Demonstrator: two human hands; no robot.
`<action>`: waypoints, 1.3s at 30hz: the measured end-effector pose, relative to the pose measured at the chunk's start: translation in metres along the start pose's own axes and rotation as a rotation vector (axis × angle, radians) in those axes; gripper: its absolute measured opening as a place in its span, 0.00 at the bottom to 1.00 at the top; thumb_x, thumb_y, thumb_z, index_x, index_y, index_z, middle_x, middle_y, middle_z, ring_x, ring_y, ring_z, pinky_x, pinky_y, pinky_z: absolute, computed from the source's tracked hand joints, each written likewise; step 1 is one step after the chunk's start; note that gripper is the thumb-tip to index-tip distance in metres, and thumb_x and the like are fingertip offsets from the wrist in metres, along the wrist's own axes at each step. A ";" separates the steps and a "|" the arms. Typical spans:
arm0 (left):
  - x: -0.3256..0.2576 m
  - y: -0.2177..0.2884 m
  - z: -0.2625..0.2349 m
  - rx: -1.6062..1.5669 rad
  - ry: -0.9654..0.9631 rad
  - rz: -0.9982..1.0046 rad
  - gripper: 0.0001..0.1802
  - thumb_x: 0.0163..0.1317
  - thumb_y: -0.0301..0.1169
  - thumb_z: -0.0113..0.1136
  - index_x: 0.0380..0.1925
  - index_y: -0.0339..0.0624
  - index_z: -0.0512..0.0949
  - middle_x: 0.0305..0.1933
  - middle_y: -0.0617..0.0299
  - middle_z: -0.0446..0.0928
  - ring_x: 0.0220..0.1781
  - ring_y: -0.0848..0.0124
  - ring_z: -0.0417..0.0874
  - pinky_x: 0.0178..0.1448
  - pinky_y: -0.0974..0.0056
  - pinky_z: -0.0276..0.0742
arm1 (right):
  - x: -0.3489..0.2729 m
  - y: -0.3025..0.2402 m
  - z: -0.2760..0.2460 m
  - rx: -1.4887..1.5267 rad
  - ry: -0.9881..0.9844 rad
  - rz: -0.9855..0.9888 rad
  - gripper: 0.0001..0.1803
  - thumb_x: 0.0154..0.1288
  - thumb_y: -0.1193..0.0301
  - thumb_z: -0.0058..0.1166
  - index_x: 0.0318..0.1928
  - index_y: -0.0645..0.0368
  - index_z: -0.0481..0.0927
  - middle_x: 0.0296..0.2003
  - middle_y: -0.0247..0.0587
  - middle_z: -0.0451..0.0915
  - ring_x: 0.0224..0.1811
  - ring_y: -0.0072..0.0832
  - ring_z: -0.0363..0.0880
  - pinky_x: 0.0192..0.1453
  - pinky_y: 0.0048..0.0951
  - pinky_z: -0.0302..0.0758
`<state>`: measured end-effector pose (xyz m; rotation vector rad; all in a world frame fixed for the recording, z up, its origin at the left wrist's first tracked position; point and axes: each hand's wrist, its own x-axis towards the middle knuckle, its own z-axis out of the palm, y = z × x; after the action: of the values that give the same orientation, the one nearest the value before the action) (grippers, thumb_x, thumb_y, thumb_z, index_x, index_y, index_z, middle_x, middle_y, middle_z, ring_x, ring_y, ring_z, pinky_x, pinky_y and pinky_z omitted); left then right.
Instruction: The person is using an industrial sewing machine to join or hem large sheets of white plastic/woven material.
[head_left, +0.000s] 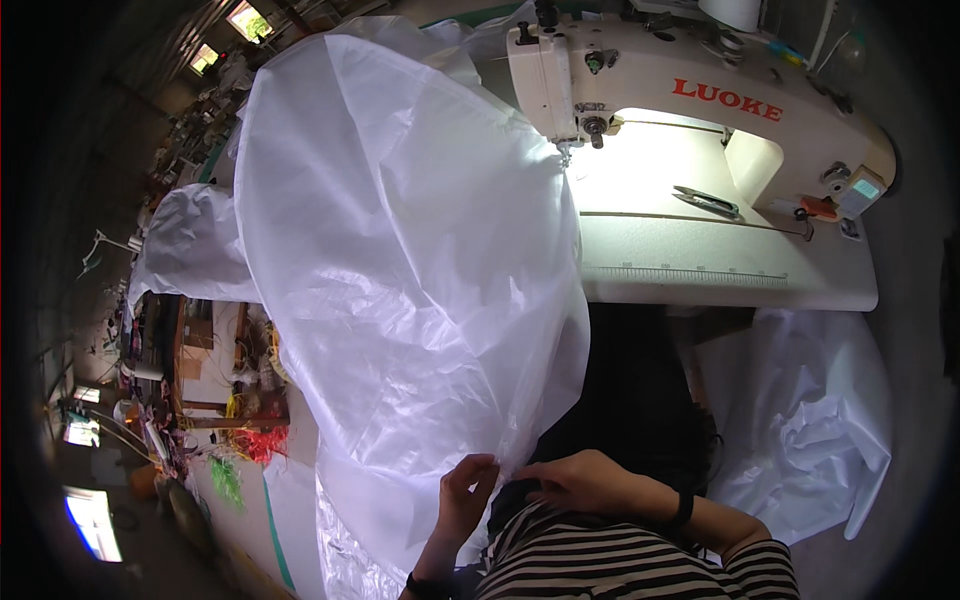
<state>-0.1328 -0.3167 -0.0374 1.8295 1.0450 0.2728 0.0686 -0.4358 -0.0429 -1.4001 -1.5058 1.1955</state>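
Note:
A large sheet of thin, shiny white fabric (400, 250) runs from the sewing machine's needle area down to my lap. At its near edge my left hand (467, 497) is closed, fingertips pinching the material. Just to the right, my right hand (582, 482) is also closed, its fingers and thumb at the same edge, close to the left fingertips. The fabric's right edge leads up to the presser foot (564, 153) of the cream sewing machine (690, 75), whose lamp is lit. Exactly how the edge is folded between my fingers is too small to tell.
Thread snips (707, 202) lie on the machine bed (720, 270), which has a ruler scale along its front. More white fabric (810, 430) hangs in a crumpled heap at the right. Red fibres (262, 443) and green fibres (227, 482) lie at the left.

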 end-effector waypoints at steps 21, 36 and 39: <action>0.002 0.025 -0.018 0.284 0.334 0.639 0.13 0.53 0.17 0.64 0.39 0.38 0.76 0.29 0.49 0.80 0.27 0.51 0.82 0.31 0.58 0.78 | 0.035 0.075 0.009 0.162 0.486 0.058 0.24 0.63 0.59 0.64 0.51 0.64 0.78 0.43 0.46 0.83 0.45 0.36 0.83 0.53 0.31 0.78; 0.008 0.043 -0.034 0.414 0.249 0.803 0.17 0.50 0.15 0.66 0.40 0.38 0.75 0.27 0.53 0.80 0.25 0.54 0.83 0.28 0.58 0.79 | 0.037 0.061 0.021 -0.217 0.367 0.199 0.17 0.66 0.59 0.54 0.33 0.64 0.81 0.30 0.51 0.80 0.30 0.51 0.79 0.39 0.45 0.77; 0.007 0.053 -0.037 0.410 0.197 0.832 0.15 0.51 0.17 0.66 0.39 0.38 0.75 0.29 0.54 0.81 0.27 0.55 0.84 0.30 0.58 0.80 | -0.007 0.008 0.015 -0.091 0.132 -0.377 0.08 0.61 0.70 0.61 0.38 0.59 0.80 0.32 0.46 0.82 0.32 0.46 0.82 0.39 0.41 0.80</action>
<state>-0.1214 -0.2961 0.0233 2.5923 0.4170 0.7866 0.0578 -0.4456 -0.0541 -1.1594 -1.6548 0.7969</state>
